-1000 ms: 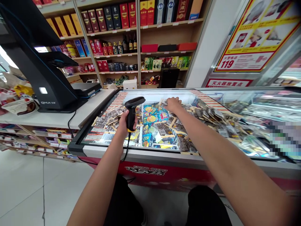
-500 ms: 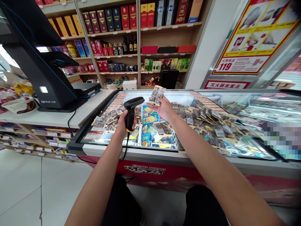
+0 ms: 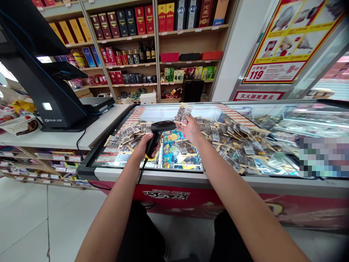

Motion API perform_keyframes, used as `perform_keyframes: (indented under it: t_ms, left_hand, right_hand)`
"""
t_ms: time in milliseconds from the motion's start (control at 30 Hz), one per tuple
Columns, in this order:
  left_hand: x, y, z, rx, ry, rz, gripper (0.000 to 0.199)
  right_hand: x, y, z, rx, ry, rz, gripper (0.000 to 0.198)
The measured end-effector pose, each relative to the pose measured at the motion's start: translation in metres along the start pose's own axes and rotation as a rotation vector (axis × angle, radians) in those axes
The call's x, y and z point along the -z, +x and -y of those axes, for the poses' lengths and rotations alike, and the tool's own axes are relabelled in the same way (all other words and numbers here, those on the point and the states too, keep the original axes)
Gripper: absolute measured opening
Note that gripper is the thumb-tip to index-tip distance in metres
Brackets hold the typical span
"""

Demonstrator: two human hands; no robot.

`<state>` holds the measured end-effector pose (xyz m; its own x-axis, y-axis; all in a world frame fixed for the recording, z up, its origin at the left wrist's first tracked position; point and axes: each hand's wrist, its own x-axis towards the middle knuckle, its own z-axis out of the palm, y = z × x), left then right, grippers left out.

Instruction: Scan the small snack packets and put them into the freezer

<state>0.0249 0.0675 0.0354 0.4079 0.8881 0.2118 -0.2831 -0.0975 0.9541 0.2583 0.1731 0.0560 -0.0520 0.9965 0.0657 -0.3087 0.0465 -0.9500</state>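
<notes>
My left hand is wrapped round the grip of a black and yellow barcode scanner, whose head points right. A cable runs down from its handle. In my right hand is a small clear-fronted snack packet with dark contents, held upright by its lower right part. The scanner head is close to the packet's lower left edge. Below both hands lies the glass top of a chest freezer. Many similar packets are heaped on the right of it, and a smaller heap lies on the left.
A checkout terminal stands on the white counter at left, beside a bowl-shaped tub. Shelves of boxes and bottles rise behind the freezer. A fire-safety poster hangs at right.
The scanner has tilted and moved right and slightly down, bringing its head nearer the packet. The packet stays in my right hand. The whole view has shifted a little.
</notes>
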Motion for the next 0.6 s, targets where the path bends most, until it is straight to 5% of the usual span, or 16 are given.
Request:
perform_keyframes:
  t_ms: [467, 600]
  left_hand:
    - [0.004, 0.001, 0.003, -0.007, -0.077, -0.007, 0.063]
    - [0.004, 0.005, -0.001, -0.134, -0.172, -0.143, 0.057]
  right_hand:
    - [-0.005, -0.002, -0.003, -0.093, 0.135, -0.043, 0.026]
    - [-0.001, 0.000, -0.012, -0.080, 0.012, -0.087, 0.035]
